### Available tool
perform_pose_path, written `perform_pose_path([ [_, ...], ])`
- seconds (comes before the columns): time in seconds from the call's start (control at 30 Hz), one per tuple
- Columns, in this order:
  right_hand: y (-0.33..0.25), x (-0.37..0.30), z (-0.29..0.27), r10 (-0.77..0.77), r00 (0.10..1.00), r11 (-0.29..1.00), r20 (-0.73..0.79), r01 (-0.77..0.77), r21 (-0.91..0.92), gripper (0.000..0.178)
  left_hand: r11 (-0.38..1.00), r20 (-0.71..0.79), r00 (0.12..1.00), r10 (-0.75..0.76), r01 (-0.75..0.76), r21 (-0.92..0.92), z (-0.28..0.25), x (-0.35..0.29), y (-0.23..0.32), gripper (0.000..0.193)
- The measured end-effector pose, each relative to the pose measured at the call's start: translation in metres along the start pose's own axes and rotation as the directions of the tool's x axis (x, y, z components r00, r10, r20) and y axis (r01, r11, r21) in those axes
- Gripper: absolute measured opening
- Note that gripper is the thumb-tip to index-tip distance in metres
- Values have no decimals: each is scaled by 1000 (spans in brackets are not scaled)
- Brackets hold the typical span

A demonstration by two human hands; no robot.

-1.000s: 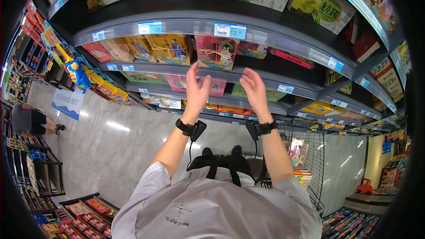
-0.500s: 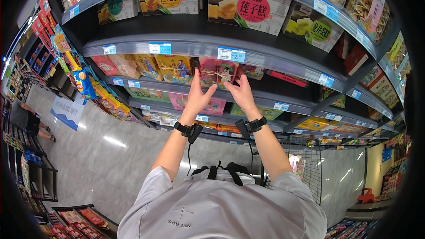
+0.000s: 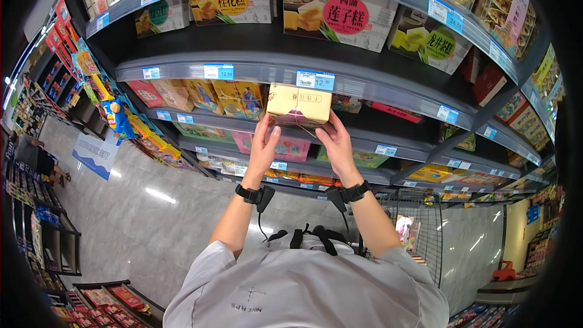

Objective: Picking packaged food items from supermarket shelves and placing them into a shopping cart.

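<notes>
Between my two hands is a small pastry gift box (image 3: 299, 105) with a pale yellow side facing up, tied with thin string. It is in front of the middle shelf's edge, just below a price tag. My left hand (image 3: 263, 147) grips its near left corner, thumb on the near side. On the near right corner my right hand (image 3: 337, 147) holds it the same way. Some fingertips are hidden behind the box. Left of it, yellow boxes (image 3: 238, 97) with printed figures stand on that shelf.
The shelf above holds white cake boxes (image 3: 341, 17). Lower shelves carry pink boxes (image 3: 285, 147) and green ones. A wire shopping cart (image 3: 425, 231) stands to my right. Hanging snack bags (image 3: 114, 116) line the shelf's left end. A person (image 3: 37, 161) is far left in the aisle.
The string-tied box has come out of its row toward me and tipped, so its yellow side now faces up instead of the pink-red front. Both hands closed on it and drew back.
</notes>
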State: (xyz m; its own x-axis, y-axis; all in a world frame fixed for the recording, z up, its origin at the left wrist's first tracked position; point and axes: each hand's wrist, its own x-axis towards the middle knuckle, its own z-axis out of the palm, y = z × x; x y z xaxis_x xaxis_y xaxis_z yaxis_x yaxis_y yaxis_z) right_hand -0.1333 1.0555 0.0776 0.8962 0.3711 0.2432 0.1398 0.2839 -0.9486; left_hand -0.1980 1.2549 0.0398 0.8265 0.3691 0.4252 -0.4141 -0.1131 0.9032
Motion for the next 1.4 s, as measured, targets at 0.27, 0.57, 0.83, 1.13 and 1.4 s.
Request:
perform_pose_path([
  [0.27,-3,-8,7,-87,996,988,-5,86,-129,51,959,55,991,-123,133,-251,12,-2,22,57],
  [0.57,-17,-64,4,-196,960,961,-198,148,-235,59,995,31,999,28,-25,-100,32,-44,25,57],
  [0.83,-46,-110,-37,-156,922,972,-354,79,-223,37,980,128,974,188,-178,-87,79,-68,38,65],
  [1.13,-31,-188,-128,221,735,975,-641,-191,118,37,992,521,853,-40,98,-84,156,-105,2,55],
  [1.4,-25,-268,-245,182,655,983,-733,-93,161,38,753,637,626,-450,649,-105,296,-131,2,70],
])
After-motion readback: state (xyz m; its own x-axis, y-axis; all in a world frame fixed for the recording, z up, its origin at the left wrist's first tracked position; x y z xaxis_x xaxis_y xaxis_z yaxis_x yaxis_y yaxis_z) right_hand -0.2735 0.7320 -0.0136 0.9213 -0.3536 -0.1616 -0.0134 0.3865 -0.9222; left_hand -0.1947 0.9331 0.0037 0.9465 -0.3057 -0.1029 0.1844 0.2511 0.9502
